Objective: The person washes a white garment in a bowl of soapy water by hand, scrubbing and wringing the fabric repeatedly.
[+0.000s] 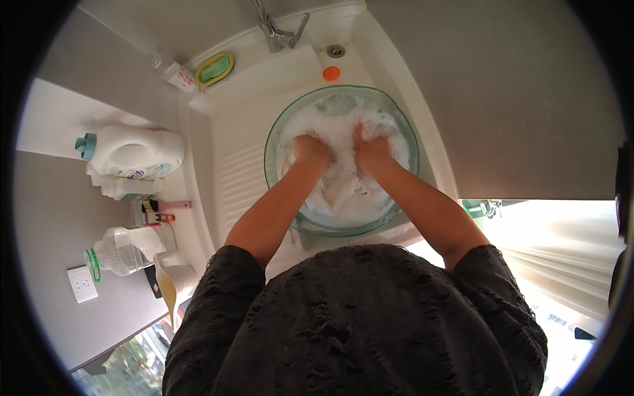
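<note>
A greenish translucent basin point(402, 210) full of white suds point(342, 123) sits in the laundry sink. White cloth point(342, 195) shows through the foam in its near half. My left hand point(312, 148) is in the suds at the left of the middle, its fingertips sunk out of sight. To the right, my right hand point(372, 151) dips into the foam too, thumb partly showing and the other fingers mostly covered. The hands are apart. Foam hides whether either one grips the cloth.
The sink point(237, 128) has a ribbed washboard point(242, 171) at left. Beyond the basin are an orange cap point(331, 74), a drain point(336, 51) and a faucet point(280, 34). A soap dish point(214, 69), a detergent jug point(136, 153), a brush point(168, 205) and a clear plastic bottle point(126, 250) line the left ledge.
</note>
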A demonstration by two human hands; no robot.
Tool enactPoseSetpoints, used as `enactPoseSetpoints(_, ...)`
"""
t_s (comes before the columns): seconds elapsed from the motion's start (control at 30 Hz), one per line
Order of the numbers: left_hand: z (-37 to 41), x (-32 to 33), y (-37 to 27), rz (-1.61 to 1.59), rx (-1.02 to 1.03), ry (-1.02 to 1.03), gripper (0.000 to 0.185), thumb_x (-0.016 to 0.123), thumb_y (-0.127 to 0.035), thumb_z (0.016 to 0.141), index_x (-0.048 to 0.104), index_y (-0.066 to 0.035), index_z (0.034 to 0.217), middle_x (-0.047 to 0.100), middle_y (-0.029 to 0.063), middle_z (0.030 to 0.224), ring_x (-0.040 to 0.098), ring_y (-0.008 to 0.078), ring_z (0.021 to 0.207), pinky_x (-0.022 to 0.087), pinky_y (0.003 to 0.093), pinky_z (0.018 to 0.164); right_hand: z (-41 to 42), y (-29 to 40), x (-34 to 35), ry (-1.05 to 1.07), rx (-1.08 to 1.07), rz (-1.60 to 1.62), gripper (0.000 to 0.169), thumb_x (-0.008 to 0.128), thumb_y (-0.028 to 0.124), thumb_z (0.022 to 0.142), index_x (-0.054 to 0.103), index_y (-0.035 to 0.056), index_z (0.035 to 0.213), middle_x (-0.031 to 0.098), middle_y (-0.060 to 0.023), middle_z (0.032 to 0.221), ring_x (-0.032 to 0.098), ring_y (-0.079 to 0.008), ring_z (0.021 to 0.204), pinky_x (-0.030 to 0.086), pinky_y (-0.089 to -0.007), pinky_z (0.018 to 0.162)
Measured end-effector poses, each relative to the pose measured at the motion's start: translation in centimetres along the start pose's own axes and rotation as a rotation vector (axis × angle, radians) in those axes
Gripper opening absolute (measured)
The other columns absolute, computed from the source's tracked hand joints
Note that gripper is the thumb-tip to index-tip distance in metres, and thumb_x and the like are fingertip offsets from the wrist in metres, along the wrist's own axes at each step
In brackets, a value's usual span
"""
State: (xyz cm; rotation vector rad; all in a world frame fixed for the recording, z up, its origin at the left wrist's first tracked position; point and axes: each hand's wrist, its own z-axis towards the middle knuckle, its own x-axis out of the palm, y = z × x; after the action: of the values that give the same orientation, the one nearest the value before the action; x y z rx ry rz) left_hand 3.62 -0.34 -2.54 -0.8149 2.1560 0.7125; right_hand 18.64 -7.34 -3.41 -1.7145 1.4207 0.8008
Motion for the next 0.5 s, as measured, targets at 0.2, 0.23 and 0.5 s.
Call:
enactPoseSetpoints(0.2,-2.4,1.1,0.7,-0.078,-0.071,-0.412,0.04,0.067,-0.025,0.081,0.069,-0.013,0.118,0.061,0.0121,0.125,0.062,0.0307,0.108,0.051,0.0435,0.085,-0.3,0.1,-1.5,-0.083,0.035,0.134,0.061,0.06,0.007,0.081,0.044,-0.0011,0.14,0.043,-0.0217,0.145,0.059,-0.0326,0.116,0.049,-0.041,0.094)
enactPoseSetpoints(0.23,-2.6,1.2,0.9,-0.154,-0.106,-0.532,0.04,0.069,-0.024,0.078,0.069,-0.013,0.117,0.064,0.0133,0.119,0.063,0.0328,0.105,0.052,0.0443,0.085,-0.9,0.4,-1.8,-0.225,0.104,0.266,0.06,0.064,0.005,0.078,0.048,-0.0011,0.136,0.05,-0.0206,0.139,0.06,-0.0317,0.116,0.049,-0.0408,0.094)
enactPoseSetpoints(0.5,-11.4,-7.2,6.7,-0.882,-0.037,-0.723,0.053,0.07,-0.01,0.076,0.059,-0.009,0.128,0.064,0.0142,0.115,0.064,0.0237,0.104,0.053,0.035,0.085,-3.2,-7.0,-4.1,-0.392,-0.077,0.988,0.062,0.081,0.022,0.073,0.057,0.0012,0.126,0.064,-0.0157,0.118,0.063,-0.0272,0.11,0.05,-0.0378,0.092)
